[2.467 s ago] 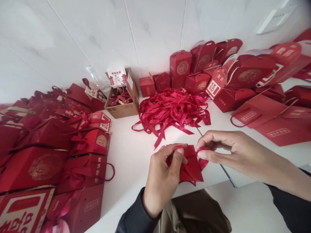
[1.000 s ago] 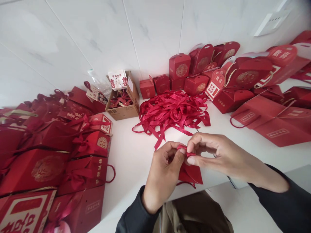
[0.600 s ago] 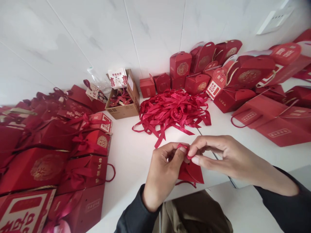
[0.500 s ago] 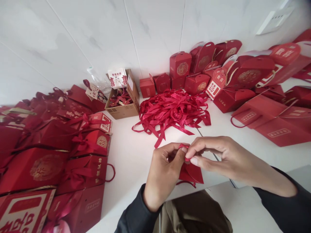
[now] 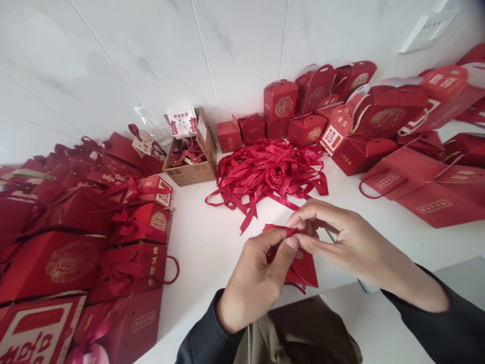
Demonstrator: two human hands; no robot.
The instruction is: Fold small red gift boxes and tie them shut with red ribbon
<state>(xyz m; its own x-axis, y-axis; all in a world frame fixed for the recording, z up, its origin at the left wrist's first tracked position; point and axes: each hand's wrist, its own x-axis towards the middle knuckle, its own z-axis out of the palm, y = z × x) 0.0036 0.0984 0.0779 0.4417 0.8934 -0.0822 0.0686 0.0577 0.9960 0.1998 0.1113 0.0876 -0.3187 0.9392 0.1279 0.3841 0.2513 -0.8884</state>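
Observation:
A small red gift box (image 5: 306, 265) sits near the front edge of the white table, partly covered by my hands. My left hand (image 5: 265, 268) pinches a red ribbon (image 5: 291, 233) above the box between thumb and index finger. From the right, my right hand (image 5: 333, 230) meets it with thumb and fingers closed on the same ribbon. The fingers hide most of the ribbon and how it is looped. Just beyond my hands lies a tangled pile of red ribbons (image 5: 271, 169).
Red gift boxes with bows (image 5: 138, 222) are packed along the left. A cardboard box (image 5: 193, 169) with red pieces and a card stands at the back. More red boxes (image 5: 394, 114) fill the back right, and a larger red box (image 5: 435, 205) lies at the right.
My right hand has shifted slightly left and up, and its fingers now meet my left fingertips more closely at the ribbon. More of the red box's top shows behind my left hand.

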